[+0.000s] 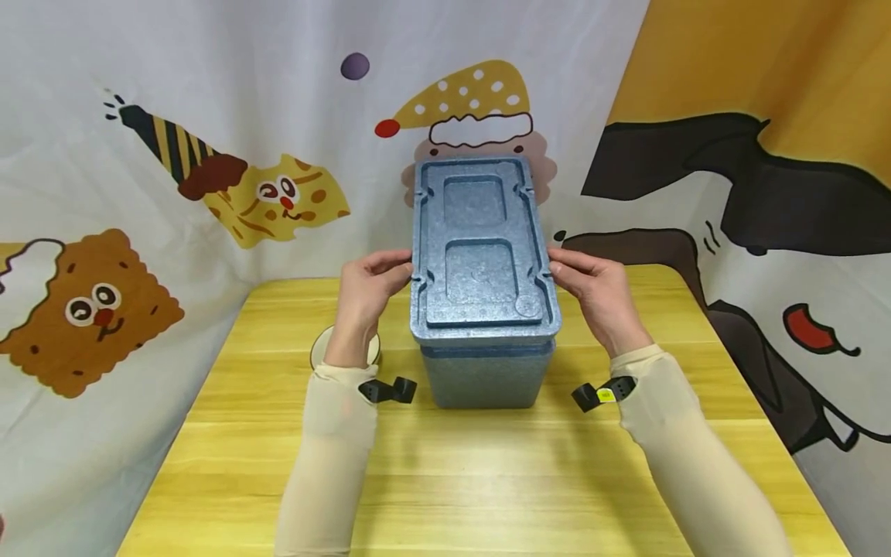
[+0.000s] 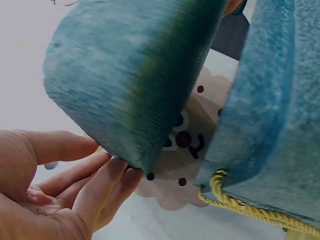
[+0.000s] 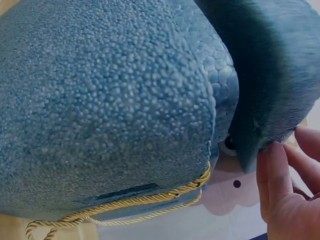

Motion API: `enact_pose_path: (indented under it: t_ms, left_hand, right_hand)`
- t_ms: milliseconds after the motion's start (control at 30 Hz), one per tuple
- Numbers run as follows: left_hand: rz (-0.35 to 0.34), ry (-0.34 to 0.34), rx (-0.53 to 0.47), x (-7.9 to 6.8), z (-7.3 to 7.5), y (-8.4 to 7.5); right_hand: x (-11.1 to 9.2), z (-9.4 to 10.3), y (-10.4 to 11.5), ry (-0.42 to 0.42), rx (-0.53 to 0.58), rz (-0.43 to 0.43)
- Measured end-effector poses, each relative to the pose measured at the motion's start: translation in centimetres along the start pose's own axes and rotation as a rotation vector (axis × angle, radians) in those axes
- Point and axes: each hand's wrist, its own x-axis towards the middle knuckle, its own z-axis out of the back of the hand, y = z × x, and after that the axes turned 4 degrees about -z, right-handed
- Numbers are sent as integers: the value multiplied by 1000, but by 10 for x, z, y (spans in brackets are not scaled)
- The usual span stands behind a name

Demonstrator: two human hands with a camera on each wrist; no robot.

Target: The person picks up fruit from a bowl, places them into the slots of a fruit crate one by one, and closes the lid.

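A blue-grey foam lid with two recessed panels is raised off a foam box of the same colour. My left hand pinches the lid's left edge between thumb and fingers, and my right hand pinches the right edge. Both wrist views show a gap between lid and box. In the left wrist view, the lid tilts away from the box wall. Twisted gold rope is threaded through the box side in the right wrist view. The inside of the box is hidden.
A round white cup or bowl with a dark rim stands on the wooden table, partly behind my left wrist. Just behind the table hangs a white cloth printed with cartoon food.
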Motion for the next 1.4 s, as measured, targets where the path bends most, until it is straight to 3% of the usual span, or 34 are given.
enact_pose_path:
  t_ms: [233, 367, 500, 833, 1067, 1233, 1300, 1400]
  left_hand:
    - [-61, 25, -5, 0, -2, -8]
    - [-116, 32, -27, -3, -3, -16]
    - [-196, 70, 30, -5, -3, -24]
    - [-585, 106, 140, -12, -5, -32]
    - [-838, 20, 146, -18, -13, -26]
    - [-1077, -66, 139, -13, -18, -19]
    - [-1122, -95, 133, -11, -20, -15]
    - [-1123, -101, 104, -11, -22, -11]
  right_hand:
    - [-1, 3, 5, 27, 28, 69]
    - [-1, 2, 11, 43, 27, 151]
    - [-5, 1, 20, 38, 25, 260]
    - [-12, -10, 34, 1, 27, 453]
    - [-15, -11, 32, -69, -56, 546]
    - [-19, -14, 30, -94, 50, 540]
    - [-21, -14, 31, -87, 101, 518]
    - [-25, -14, 32, -71, 144, 484]
